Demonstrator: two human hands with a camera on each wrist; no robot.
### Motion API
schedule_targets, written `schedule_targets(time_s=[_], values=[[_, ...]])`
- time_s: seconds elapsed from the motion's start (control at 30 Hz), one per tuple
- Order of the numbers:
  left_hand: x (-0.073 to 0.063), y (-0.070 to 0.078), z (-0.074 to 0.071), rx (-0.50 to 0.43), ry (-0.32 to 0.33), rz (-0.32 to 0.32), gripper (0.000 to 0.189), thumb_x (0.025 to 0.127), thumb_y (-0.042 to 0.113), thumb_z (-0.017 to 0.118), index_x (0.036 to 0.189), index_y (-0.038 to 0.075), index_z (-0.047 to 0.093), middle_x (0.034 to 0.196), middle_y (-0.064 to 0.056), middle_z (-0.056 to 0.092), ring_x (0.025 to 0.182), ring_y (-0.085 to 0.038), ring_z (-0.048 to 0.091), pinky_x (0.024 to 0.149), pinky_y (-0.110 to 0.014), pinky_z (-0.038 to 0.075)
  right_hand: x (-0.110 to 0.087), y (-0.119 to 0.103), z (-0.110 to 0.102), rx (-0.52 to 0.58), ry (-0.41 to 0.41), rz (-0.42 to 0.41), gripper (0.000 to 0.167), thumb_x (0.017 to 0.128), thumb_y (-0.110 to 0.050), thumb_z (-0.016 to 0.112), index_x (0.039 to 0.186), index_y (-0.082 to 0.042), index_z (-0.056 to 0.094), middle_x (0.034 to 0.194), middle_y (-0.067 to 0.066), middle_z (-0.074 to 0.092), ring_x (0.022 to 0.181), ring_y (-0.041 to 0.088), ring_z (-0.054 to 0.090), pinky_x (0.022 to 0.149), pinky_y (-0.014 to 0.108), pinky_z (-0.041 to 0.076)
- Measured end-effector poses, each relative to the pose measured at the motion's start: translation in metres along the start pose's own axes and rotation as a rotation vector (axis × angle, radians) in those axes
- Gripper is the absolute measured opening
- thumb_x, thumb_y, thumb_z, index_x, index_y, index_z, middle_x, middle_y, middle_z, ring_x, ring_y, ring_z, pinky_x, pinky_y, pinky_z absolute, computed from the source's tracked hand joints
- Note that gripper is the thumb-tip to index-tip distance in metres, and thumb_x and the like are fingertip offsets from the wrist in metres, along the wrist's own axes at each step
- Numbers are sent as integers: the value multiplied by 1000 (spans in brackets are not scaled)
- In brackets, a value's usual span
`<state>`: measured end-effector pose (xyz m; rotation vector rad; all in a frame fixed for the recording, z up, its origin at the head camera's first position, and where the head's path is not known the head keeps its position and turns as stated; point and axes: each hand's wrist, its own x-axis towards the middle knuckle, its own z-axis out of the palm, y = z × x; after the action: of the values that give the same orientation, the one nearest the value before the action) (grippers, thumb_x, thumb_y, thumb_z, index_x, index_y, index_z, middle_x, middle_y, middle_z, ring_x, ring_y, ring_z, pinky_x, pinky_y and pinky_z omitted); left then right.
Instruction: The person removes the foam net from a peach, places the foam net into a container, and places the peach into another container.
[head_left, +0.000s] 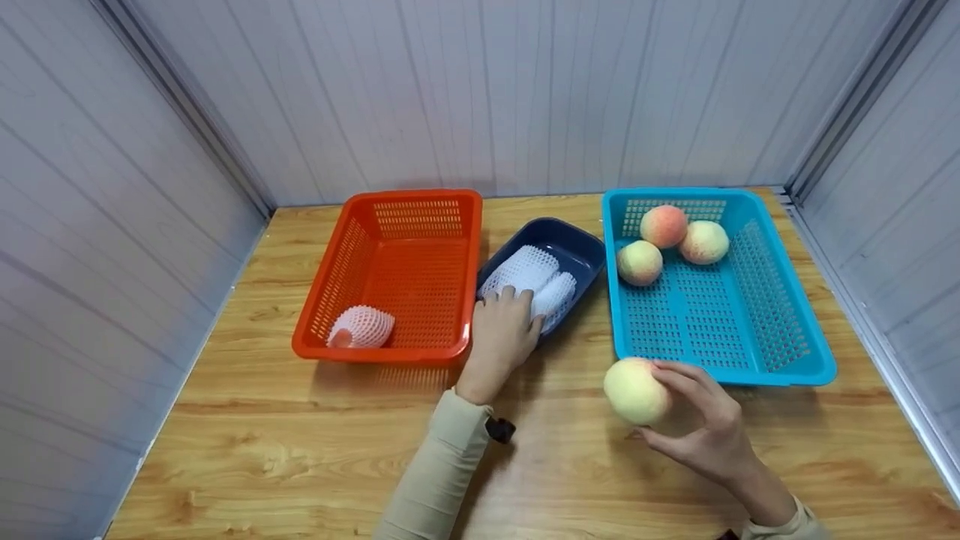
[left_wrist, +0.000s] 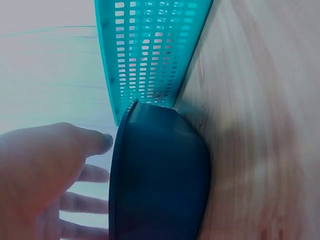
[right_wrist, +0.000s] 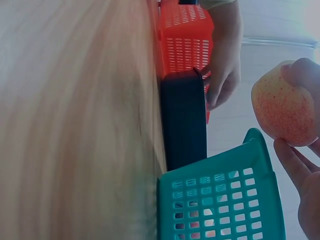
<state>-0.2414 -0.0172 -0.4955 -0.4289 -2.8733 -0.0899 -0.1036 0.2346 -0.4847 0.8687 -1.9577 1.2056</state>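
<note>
My right hand (head_left: 709, 424) holds a pale yellow and pink peach (head_left: 637, 391) between thumb and fingers, in front of the blue basket's near rim; the right wrist view shows the peach's (right_wrist: 285, 105) speckled red side. My left hand (head_left: 502, 330) reaches over the near edge of a dark navy tray (head_left: 566, 236), its fingertips at the white foam fruit nets lying inside. One foam net (head_left: 529, 266) lies to the left and another (head_left: 555, 294) to the right. In the left wrist view the thumb and fingers are extended at the rim of the tray (left_wrist: 160, 170).
An orange basket (head_left: 427, 277) stands left of the tray, with a peach in a pinkish foam net (head_left: 364, 326) in its near left corner. The blue basket (head_left: 720, 367) on the right has three bare peaches (head_left: 664, 226) near its back. Panelled walls (head_left: 450, 97) enclose the wooden table (head_left: 285, 450).
</note>
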Motion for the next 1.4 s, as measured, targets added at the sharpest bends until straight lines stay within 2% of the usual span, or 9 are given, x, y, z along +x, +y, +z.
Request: schedule_targets(time_s=[0.13,0.33,0.47,0.63,0.73,0.9,1.17,1.4], values=[[-12,4,2,-49,104,79,30,90,37,63,110,14,67,101,-8,64,87,-31,58,72,-44,48,-2,-1,-3,-7,24,0,61,58,-13,89,108,11,65,107,31,61,105,29,59,94,23,44],[-28,15,6,-166,250,252,18,89,28,66,100,15,71,96,-4,66,84,-25,59,71,-38,49,0,-2,-12,-36,45,21,59,62,-16,87,109,12,64,107,31,61,105,23,60,86,18,46],[-34,24,6,-248,312,370,14,89,22,65,98,15,73,95,0,66,85,-20,59,72,-32,50,6,-1,-19,-54,53,23,59,69,-24,85,110,13,64,108,31,60,103,18,59,79,13,46],[-40,40,2,-362,357,533,11,86,16,68,95,14,74,93,4,67,87,-14,59,79,-25,48,20,1,-27,-69,44,-27,57,77,-34,80,108,12,64,107,31,61,105,23,60,86,16,45],[-43,50,-2,-396,331,593,12,86,16,68,96,14,74,94,5,68,90,-12,60,83,-22,46,29,0,-33,-106,16,-41,58,79,-38,76,109,10,65,107,29,61,105,23,60,87,16,44],[-43,62,-11,-363,274,641,14,86,19,71,99,16,75,97,5,69,92,-13,60,82,-22,47,44,1,-42,-159,-33,-69,59,81,-42,73,110,8,65,109,27,61,105,23,60,87,14,43],[-33,75,-22,-262,200,689,17,84,21,74,100,19,75,100,4,67,90,-16,58,74,-27,48,72,11,-53,-212,-48,-128,61,80,-46,73,110,7,65,109,24,62,102,24,60,90,16,42],[-23,84,-31,-226,113,700,7,88,22,71,93,20,76,96,3,66,87,-16,56,77,-27,47,99,0,-64,-168,-54,-98,64,79,-46,74,110,10,64,108,26,61,101,19,59,83,14,45]])
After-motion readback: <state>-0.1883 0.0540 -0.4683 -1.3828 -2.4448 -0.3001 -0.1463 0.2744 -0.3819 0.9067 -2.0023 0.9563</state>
